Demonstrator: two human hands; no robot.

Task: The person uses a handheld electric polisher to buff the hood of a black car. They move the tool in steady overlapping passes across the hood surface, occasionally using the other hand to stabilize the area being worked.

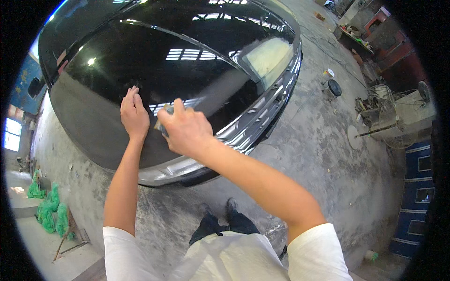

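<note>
A black car's hood (93, 124) lies below both hands, glossy in the middle and dull grey along its left and near parts. My left hand (134, 112) rests on the hood with its fingers stretched out and held close together, nothing in it. To its right, my right hand (186, 127) is wrapped round a small sanding block (162, 122) with tan and grey edges; the fingers hide much of it. The block is at the hood's surface near the front edge. Whether it presses flat cannot be made out.
The car's grille (255, 117) curves along the right, beside a pale yellowish patch (269, 58). A side mirror (35, 87) juts out at left. Green bags (51, 213) lie lower left. On the right floor are a white can (329, 73), a black round object (333, 88) and a fan (398, 131).
</note>
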